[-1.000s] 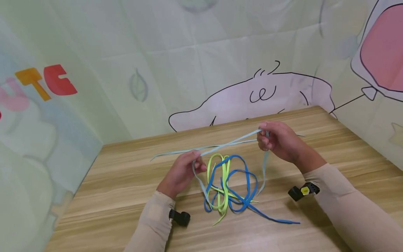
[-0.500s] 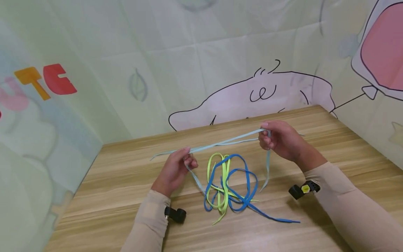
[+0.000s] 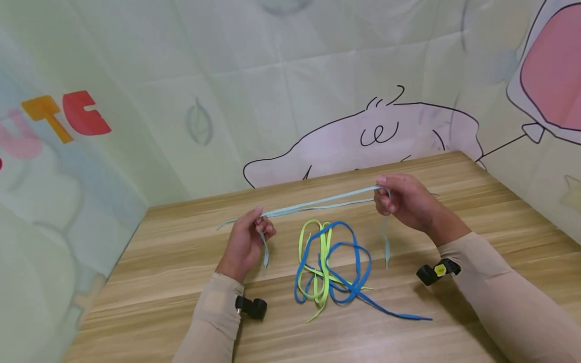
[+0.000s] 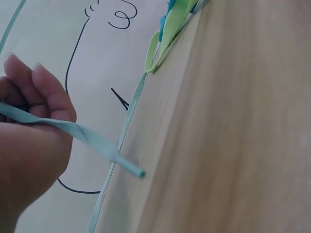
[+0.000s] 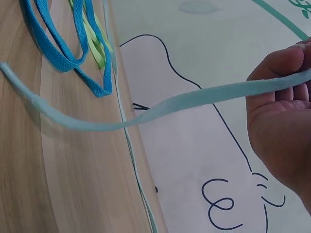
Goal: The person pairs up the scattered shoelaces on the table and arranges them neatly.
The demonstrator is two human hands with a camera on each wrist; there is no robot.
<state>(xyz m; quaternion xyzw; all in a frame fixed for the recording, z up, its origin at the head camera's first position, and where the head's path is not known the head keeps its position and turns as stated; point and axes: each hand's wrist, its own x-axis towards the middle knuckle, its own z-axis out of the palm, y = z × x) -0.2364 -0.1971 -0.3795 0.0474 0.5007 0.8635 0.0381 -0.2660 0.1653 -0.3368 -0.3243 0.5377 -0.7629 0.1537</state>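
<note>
Between my two hands a pale blue shoelace [image 3: 317, 198] is stretched nearly straight above the table. My left hand [image 3: 245, 241] pinches it near one end, and a short tail with its aglet [image 4: 130, 167] hangs below the fingers. My right hand [image 3: 405, 202], higher and farther right, pinches the other end. From it a tail [image 5: 184, 100] dangles, its tip loose. Behind the held lace, another pale blue lace [image 3: 336, 205] lies along the far part of the table. A tangle of a blue shoelace [image 3: 357, 262] and a yellow-green shoelace [image 3: 325, 257] lies between and below the hands.
The wooden table [image 3: 172, 282] reaches back to a printed cloth backdrop [image 3: 236, 111] with cartoon drawings. A black wrist camera [image 3: 251, 307] sits on the left sleeve, another black camera [image 3: 427, 275] on the right one.
My left hand has moved left and slightly up, drawing the pale blue shoelace tighter and shortening its hanging tail. The right hand has hardly shifted. The blue and yellow-green laces have stayed put.
</note>
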